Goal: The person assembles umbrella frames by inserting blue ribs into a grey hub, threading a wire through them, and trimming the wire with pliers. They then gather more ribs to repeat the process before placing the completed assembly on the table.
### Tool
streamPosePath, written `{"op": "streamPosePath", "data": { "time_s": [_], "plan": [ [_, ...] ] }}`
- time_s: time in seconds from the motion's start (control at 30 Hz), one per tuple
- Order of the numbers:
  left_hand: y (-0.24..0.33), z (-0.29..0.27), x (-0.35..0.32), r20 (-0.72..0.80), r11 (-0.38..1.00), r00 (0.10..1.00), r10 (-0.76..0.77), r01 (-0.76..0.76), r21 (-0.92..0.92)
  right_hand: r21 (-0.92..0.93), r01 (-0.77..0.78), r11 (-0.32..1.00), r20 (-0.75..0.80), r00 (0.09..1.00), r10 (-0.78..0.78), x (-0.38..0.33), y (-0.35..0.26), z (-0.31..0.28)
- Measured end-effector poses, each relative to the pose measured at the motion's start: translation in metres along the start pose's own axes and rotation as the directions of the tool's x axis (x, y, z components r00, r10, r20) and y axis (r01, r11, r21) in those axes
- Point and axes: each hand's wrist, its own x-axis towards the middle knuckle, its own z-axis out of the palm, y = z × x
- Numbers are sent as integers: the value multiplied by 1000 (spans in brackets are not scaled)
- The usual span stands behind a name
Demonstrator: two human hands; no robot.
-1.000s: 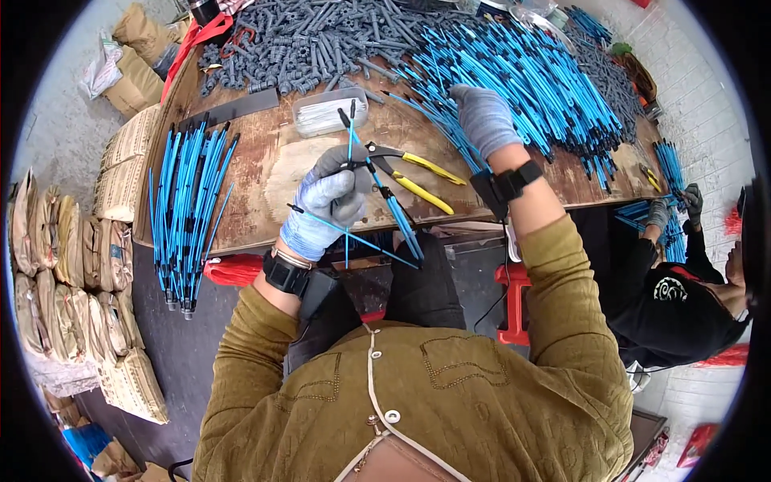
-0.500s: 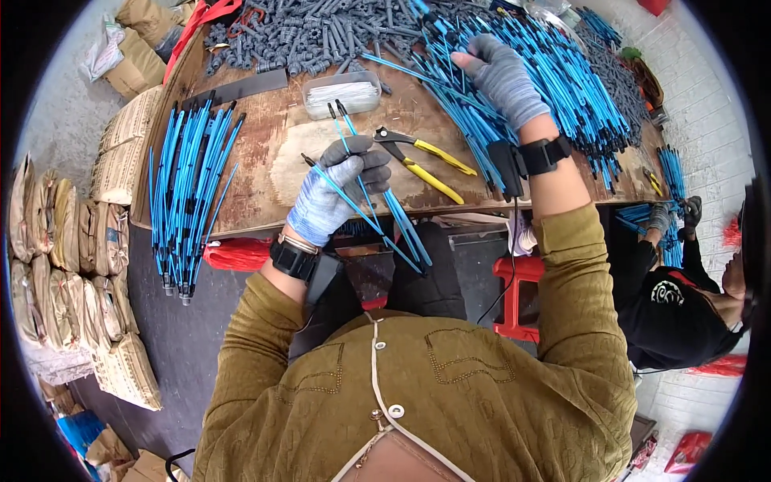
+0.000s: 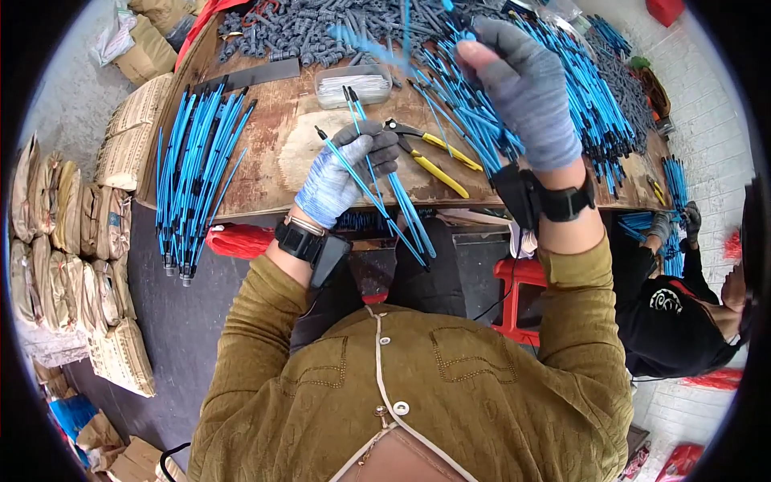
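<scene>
My left hand (image 3: 345, 165), in a grey-and-blue knit glove with dark fingertips, is closed around a few thin blue rods with black ends (image 3: 411, 218), which slant down past the table's front edge. Higher up, my right hand (image 3: 526, 92), gloved the same way, is raised over the right-hand pile of blue rods (image 3: 598, 108). Its thumb and fingers pinch a blue rod (image 3: 365, 42) that is smeared by motion and reaches left over the grey parts. Between the hands lie yellow-handled pliers (image 3: 438, 161) with open jaws.
A clear box of thin white sticks (image 3: 353, 88) stands behind my left hand. Grey plastic fittings (image 3: 321, 32) cover the table's back. A bundle of blue rods (image 3: 197, 169) overhangs the left edge, by a flat grey bar (image 3: 257, 75). A co-worker (image 3: 683, 297) handles rods at far right.
My right hand has lifted off the pile toward me, bringing a blue rod up with it. My left hand keeps its rods and has barely shifted.
</scene>
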Motion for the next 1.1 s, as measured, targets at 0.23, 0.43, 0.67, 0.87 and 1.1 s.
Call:
{"op": "streamPosePath", "data": {
  "time_s": [0.23, 0.43, 0.67, 0.87, 1.1],
  "plan": [
    [6, 8, 2, 178, 972, 984, -28, 68, -224, 323, -546, 773, 524, 783, 334, -86, 5, 41],
    [4, 44, -1, -82, 992, 995, 50, -40, 119, -3, -397, 918, 496, 796, 346, -98, 13, 47],
    [8, 33, -13, 75, 999, 997, -5, 9, -52, -585, -142, 799, 115, 960, 255, -40, 83, 35],
    [14, 15, -24, 137, 988, 982, -128, 138, -72, -863, -80, 499, 254, 784, 566, -13, 114, 44],
    [-3, 6, -15, -4, 997, 998, -64, 64, 37, -857, -115, 503, 216, 806, 551, -16, 129, 46]
  ]
}}
